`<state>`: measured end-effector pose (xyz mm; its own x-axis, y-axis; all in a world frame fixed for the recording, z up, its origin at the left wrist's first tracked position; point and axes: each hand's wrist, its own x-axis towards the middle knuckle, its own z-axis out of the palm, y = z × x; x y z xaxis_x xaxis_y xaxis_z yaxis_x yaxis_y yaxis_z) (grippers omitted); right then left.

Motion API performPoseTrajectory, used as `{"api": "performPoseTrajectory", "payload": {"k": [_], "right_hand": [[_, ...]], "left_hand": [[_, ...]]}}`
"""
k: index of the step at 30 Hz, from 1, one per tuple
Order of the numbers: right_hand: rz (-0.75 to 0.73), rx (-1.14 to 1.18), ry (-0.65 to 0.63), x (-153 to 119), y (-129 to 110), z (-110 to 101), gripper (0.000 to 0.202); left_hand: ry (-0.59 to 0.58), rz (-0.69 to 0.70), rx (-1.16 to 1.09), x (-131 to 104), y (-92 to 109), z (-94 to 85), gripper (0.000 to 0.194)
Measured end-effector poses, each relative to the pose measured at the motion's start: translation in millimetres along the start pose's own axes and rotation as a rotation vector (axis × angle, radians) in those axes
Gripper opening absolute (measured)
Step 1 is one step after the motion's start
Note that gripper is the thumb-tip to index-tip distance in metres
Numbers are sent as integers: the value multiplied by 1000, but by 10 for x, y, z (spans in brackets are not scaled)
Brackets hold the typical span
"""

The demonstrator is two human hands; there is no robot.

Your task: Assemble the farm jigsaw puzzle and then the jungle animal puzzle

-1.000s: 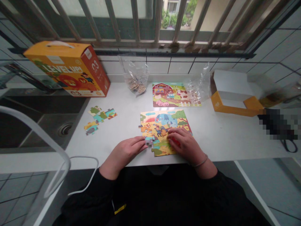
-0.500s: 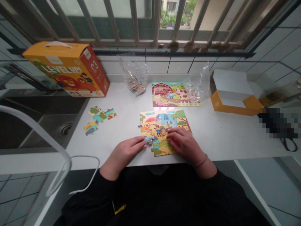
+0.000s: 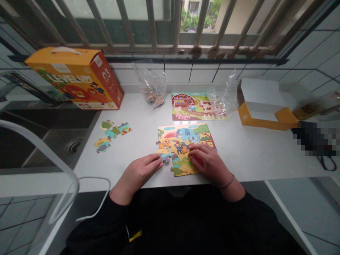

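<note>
A partly joined animal puzzle lies on the white counter in front of me. My left hand is closed, its fingertips gripping a grey and blue puzzle piece at the puzzle's lower left, beside a notch in its edge. On the puzzle's right part rests my right hand, fingers curled over a red patch; what lies under the fingers is partly hidden. Several loose pieces lie in a cluster to the left.
Behind the puzzle lie a farm picture, a clear bag of pieces and another clear bag. An orange box stands back left, an open box right. A sink is left.
My left hand has shifted slightly left with the grey and blue piece, widening the gap beside the puzzle. My right hand has stayed in place.
</note>
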<state>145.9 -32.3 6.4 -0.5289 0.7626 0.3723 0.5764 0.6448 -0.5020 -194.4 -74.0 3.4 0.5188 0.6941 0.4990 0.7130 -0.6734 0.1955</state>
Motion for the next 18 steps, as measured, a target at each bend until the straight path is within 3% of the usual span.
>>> {"api": "performPoseTrajectory", "payload": {"k": [6, 10, 13, 18], "right_hand": [[-17, 11, 5, -33, 21, 30, 13], [72, -13, 168, -72, 57, 61, 24], [124, -67, 237, -64, 74, 66, 20], [123, -98, 178, -47, 81, 82, 15]], "left_hand": [[42, -51, 43, -190, -57, -204, 15], [50, -99, 72, -370, -171, -330, 14], [34, -147, 100, -477, -295, -412, 14], [13, -182, 121, -528, -396, -546, 14]]}}
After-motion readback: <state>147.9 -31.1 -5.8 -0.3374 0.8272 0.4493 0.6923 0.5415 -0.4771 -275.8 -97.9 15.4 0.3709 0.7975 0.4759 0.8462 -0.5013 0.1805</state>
